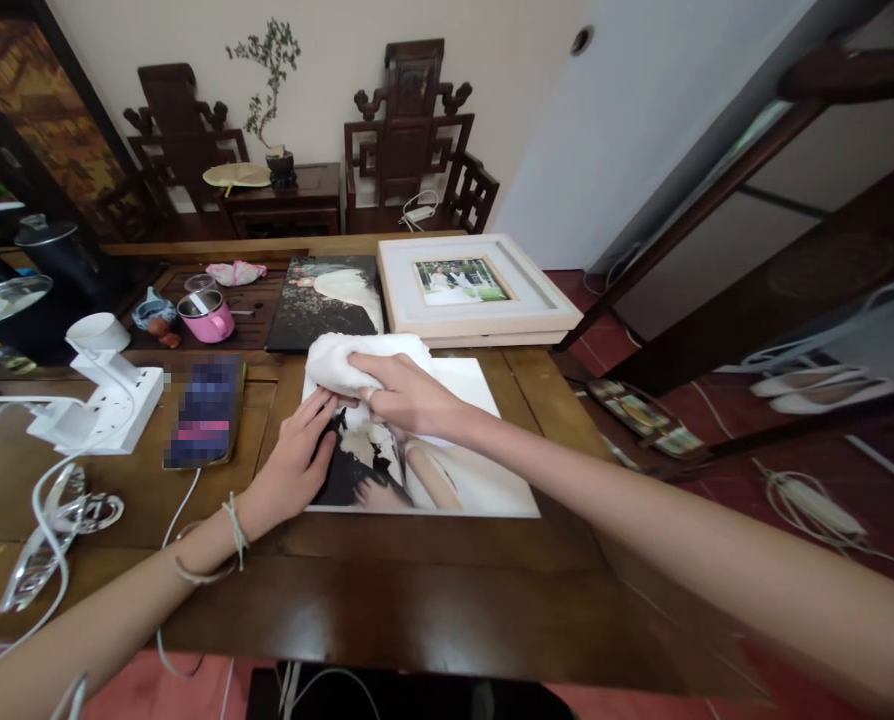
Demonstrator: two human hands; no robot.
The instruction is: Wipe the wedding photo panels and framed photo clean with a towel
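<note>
A large photo print (484,450) lies flat on the wooden table, with dark and white areas showing. My right hand (398,388) grips a bunched white cloth (331,362) and presses it on the upper left part of the print. Beside it, my left hand (308,445) rests flat on the print's left edge, its fingers stretched out and the tips close to the cloth. The cloth and both hands cover part of the picture.
Behind the print are a dark photo panel (304,310) and a white framed photo (447,325). To the left sit a phone (207,410), a white power strip (121,415) with cables, a clear hair clip (53,540) and a pink cup (207,320). Wooden chairs (413,120) stand by the wall.
</note>
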